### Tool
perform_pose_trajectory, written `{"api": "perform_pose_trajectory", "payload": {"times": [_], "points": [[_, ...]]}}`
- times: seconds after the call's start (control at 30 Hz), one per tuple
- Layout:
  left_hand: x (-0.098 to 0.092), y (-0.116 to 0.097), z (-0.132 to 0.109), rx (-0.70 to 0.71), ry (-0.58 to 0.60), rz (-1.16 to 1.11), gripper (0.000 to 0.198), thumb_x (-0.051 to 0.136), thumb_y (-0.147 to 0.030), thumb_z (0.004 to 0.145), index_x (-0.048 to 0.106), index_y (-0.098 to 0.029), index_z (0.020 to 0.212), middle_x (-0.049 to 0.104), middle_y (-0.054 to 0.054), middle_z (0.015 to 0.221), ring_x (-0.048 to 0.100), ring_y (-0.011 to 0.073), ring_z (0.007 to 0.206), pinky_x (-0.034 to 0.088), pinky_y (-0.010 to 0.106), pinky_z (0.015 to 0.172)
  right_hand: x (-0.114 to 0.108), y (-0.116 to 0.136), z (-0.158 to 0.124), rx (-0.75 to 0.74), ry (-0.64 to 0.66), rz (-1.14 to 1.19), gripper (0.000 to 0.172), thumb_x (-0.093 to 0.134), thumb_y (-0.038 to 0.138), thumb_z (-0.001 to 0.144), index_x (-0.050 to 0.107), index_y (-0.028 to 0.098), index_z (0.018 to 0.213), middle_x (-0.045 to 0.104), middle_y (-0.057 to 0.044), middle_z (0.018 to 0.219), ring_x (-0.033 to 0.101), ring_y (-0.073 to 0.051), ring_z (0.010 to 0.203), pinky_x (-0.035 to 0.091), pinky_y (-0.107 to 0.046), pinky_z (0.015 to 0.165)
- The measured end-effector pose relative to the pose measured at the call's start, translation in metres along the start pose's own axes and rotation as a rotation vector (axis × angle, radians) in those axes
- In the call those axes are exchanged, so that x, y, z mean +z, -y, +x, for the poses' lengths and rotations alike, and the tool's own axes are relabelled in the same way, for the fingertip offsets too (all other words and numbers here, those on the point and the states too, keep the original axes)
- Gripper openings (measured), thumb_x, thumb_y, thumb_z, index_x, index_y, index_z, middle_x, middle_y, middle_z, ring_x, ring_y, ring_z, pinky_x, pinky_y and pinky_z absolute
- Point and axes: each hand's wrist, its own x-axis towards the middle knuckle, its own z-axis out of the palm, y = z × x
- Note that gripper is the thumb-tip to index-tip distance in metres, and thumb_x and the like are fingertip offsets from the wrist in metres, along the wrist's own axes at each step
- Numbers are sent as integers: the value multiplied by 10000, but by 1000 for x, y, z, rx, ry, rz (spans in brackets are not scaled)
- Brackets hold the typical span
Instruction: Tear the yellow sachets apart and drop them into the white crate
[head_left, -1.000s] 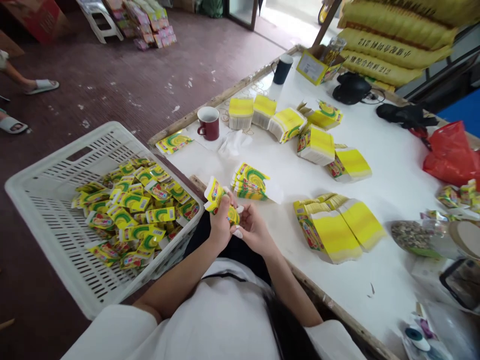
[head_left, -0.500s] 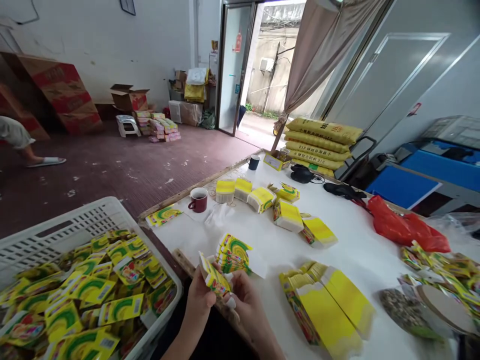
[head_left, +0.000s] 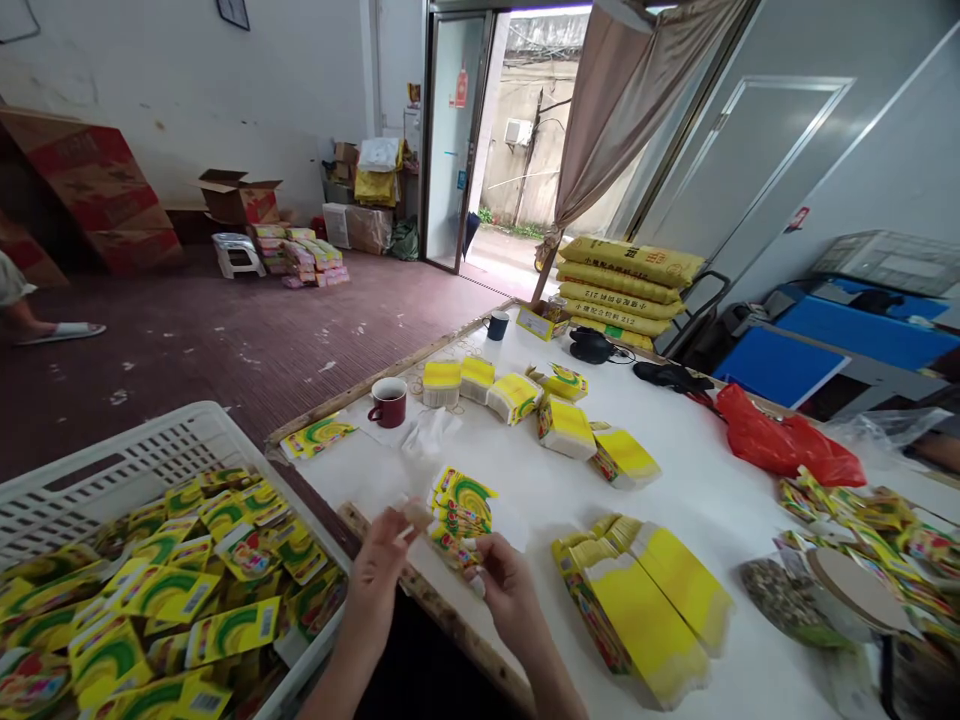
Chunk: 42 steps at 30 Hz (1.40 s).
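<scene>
Near the table's front edge, my left hand is raised with its fingers pinched around a small pale thing that is too blurred to name. To its right, my right hand has white covers on its fingertips. Its thumb and fingers close on the end of a flat yellow printed carton. Just beyond lies a fanned stack of yellow and green cartons, partly overlapped by the held one. Left of my hands, a white plastic crate holds many filled yellow packets.
Bundled yellow cartons stand on the table to the right. More bundles curve behind, near a maroon mug and dark mug. At right are a red bag, loose packets and a jar.
My hands, both on one small yellow carton before, have moved apart. My left hand shifted left, away from the carton. The view has turned slightly right.
</scene>
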Motion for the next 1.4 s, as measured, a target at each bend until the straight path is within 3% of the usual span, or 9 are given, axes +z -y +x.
{"api": "perform_pose_trajectory", "payload": {"times": [0.17,0.3,0.43,0.6,0.77,0.93,1.07,1.17,1.4], "points": [[-9,-38,5,43,365,623,962,954,-392,452,609,-238,1336,612,149,1431,532,392,1351,412,506,1140,-18,21,-1,-304,241,-577,306,554,6,789,688,259,896,695,-12,872,607,-198,877,486,-317,803],[9,-38,-7,-94,591,938,637,793,-243,631,630,-230,1247,743,91,1168,697,312,1083,534,413,962,-9,16,-4,-406,64,-562,359,583,70,815,672,285,1088,687,-43,1033,610,-246,1050,449,-466,1041],[19,-21,-19,48,482,1068,626,716,-244,714,544,-197,1313,729,124,1178,695,305,1087,540,412,946,1,-2,-5,-63,-305,-149,635,696,381,840,479,233,1418,577,-148,1384,544,-342,1292,462,-543,1067],[22,-3,-32,337,519,1090,601,714,-171,718,552,-228,1295,720,111,1198,691,302,1087,533,453,982,17,-3,-8,279,17,354,550,642,570,853,610,272,1315,734,-123,1127,682,-332,1104,574,-490,908],[22,1,-35,445,532,1024,578,645,-101,708,570,-254,1261,703,97,1129,710,286,1002,579,385,848,17,3,-6,220,35,212,473,601,576,892,657,288,1264,741,-130,1050,692,-328,1053,559,-523,936],[18,4,-30,261,534,940,582,645,-102,667,563,-253,1223,703,68,1035,713,296,919,575,396,796,14,7,-15,82,82,15,480,573,442,938,601,269,1385,723,-126,1195,635,-320,1212,507,-511,1061],[13,17,-25,289,344,821,605,724,-131,619,633,-220,1210,676,141,1173,666,376,1097,528,481,972,14,5,-20,-114,212,-228,534,532,165,924,574,300,1440,596,-94,1454,503,-268,1410,405,-470,1184],[10,15,-24,323,212,873,616,723,-97,568,655,-218,1168,664,152,1221,596,416,1214,445,567,1071,11,-9,-16,-167,102,-294,576,441,85,925,576,299,1442,543,-92,1521,489,-249,1432,428,-469,1172],[13,-20,-13,180,365,1068,449,773,-280,657,693,-223,1095,751,119,1064,694,360,1007,516,490,926,-5,-13,-11,-109,213,-502,678,553,15,809,564,282,1433,420,-114,1613,448,-295,1462,481,-479,1115]]}}
